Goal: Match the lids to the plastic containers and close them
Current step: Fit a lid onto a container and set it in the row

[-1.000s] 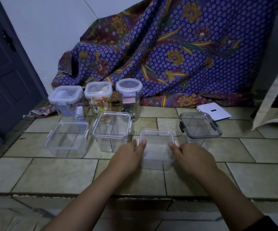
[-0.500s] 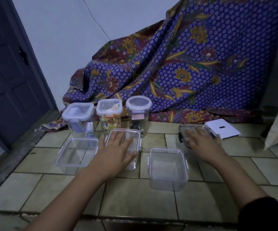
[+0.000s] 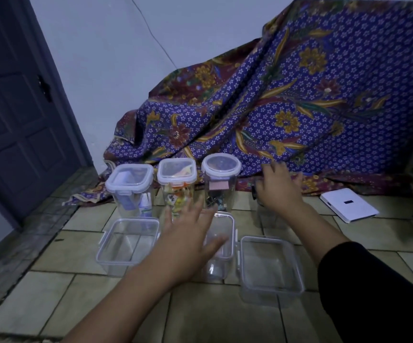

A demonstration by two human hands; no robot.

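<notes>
Clear plastic boxes sit on the tiled floor [image 3: 52,300]; the near box [image 3: 271,268] now lies alone, both hands having left it; the left hand [image 3: 190,238] has moved onto the middle box [image 3: 221,246], fingers spread wide and flat; the right hand [image 3: 279,188] reaches farther back, fingers open, covering a dark-clipped lid.

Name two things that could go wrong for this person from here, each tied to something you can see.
1. The left hand is spread over the middle clear container, close to the tall filled jar; a careless reach might tip it.
2. The right hand hides the dark-latched container under it, so a misaligned lid could go unnoticed.
</notes>
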